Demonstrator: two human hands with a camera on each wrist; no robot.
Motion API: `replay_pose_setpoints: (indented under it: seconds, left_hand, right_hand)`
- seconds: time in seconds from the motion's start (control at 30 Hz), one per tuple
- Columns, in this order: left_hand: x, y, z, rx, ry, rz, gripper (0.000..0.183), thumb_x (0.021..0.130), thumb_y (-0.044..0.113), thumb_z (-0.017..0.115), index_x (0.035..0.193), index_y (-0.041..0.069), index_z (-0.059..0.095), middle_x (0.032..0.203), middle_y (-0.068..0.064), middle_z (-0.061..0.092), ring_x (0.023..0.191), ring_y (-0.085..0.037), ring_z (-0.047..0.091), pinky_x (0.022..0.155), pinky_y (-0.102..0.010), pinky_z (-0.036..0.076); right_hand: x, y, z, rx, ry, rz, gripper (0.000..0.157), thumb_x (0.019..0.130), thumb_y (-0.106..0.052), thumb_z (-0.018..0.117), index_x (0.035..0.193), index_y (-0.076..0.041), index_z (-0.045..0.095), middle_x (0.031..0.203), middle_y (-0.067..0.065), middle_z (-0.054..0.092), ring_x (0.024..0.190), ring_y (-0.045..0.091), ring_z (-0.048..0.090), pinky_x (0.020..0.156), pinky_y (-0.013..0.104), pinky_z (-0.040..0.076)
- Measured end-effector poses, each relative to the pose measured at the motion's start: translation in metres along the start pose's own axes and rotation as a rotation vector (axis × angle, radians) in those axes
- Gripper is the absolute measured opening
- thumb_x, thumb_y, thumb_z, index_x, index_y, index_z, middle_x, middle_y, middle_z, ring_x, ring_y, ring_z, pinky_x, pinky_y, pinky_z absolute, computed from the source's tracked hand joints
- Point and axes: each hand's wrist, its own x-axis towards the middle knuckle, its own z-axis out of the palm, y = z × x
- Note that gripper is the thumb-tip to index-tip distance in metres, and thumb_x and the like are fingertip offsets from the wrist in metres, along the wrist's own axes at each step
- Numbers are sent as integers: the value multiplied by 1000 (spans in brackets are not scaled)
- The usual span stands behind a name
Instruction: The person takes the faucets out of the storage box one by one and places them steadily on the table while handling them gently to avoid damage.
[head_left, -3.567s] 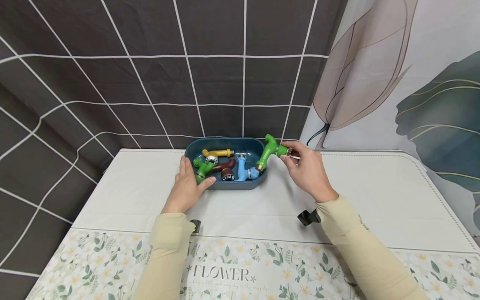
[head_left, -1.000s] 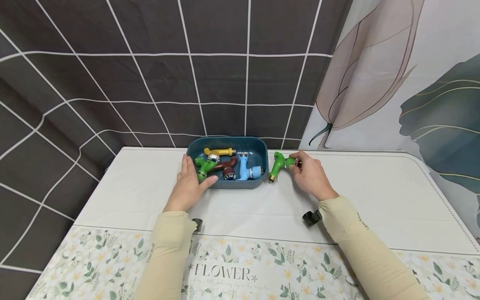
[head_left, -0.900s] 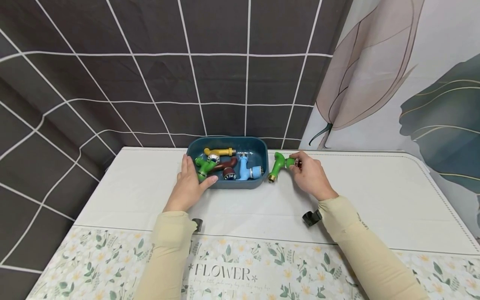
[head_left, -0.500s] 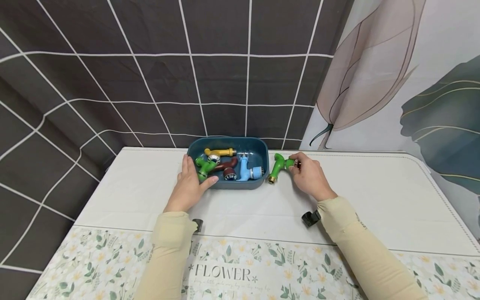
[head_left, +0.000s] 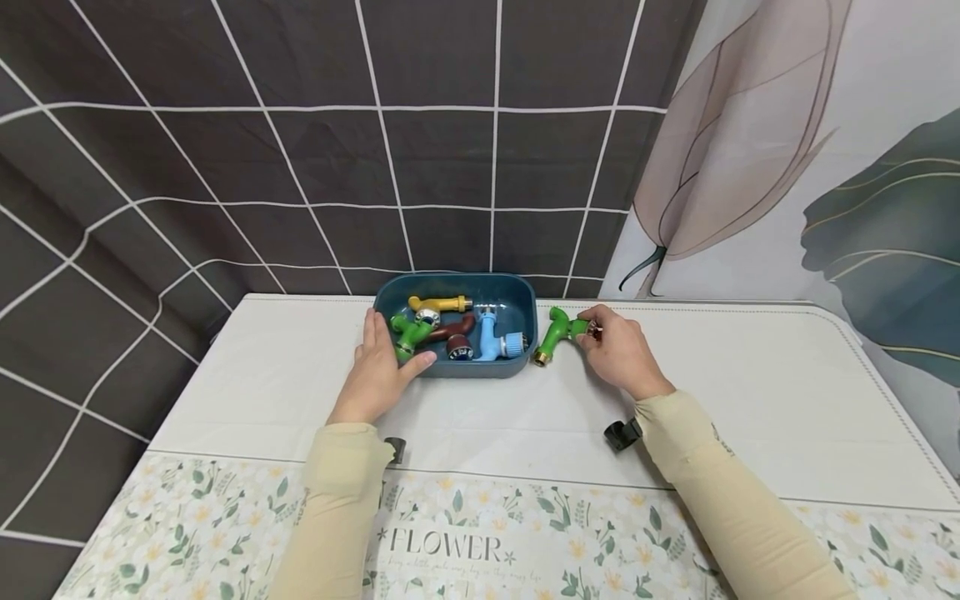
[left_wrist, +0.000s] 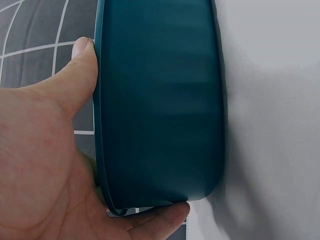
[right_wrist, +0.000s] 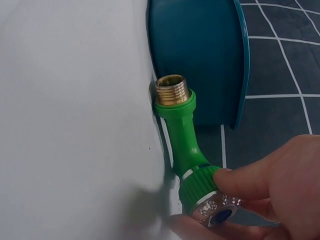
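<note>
1. While its ribbed knob [right_wrist: 199, 186] is pinched between the thumb and fingers of the right hand [head_left: 621, 354], the green garden tap [head_left: 555, 333] sits outside the basin [head_left: 476, 371], just left of that hand's fingertips. Its threaded brass end [right_wrist: 171, 92] is near the basin's wall; whether the tap's weight rests on the white table cover [head_left: 750, 392] I cannot tell.
2. Judging by that grip, work on this tap is unfinished: it is out of the basin but not released.
3. Left to handle, as far as I can judge, are the four taps inside the basin, between the hands and touched by neither grip. The second green tap [head_left: 408, 332] is just beside the left hand [head_left: 375, 375]; the yellow tap [head_left: 441, 305] and maroon tap [head_left: 459, 346] come next; the light-blue tap [head_left: 491, 337] is closest to the right hand.
4. Apart from the right, the left hand spreads straight fingers along the basin's left end, thumb on the near rim, seemingly steadying it.
5. Beyond both hands stands the dark grid-patterned curtain [head_left: 435, 158]; nearer the person, between the sleeves, shows the floral print [head_left: 450, 575].
</note>
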Motion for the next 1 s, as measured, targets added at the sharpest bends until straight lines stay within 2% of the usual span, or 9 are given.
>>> replay_pose_setpoints:
  seconds: [0.4,0.63,1.0]
  left_hand:
    - [-1,0,0,-6,3,0,109,97,56,59,157,-3,-10,165,-12,-23,148,-52,8,117,-59,22]
    - [-1,0,0,-1,8,7,109,97,56,59,157,-4,-9,166,-14,-22,148,-51,8,116,-59,23]
    - [0,0,1,7,10,-5,110,96,57,59,158,-3,-9,166,-13,-22,149,-50,9,116,-58,23]
  right_hand:
    - [1,2,-1,-27,-14,-32,31,94,-7,66,124,2,63,92,15,67,80,29,60,73,44,47]
    - [0,7,0,-32,-25,-34,31,94,-6,65,124,4,62,105,22,69,91,35,64,80,49,50]
    - [0,5,-2,-38,-32,-20,36,94,-8,66,127,4,61,108,22,68,92,34,61,85,50,48]
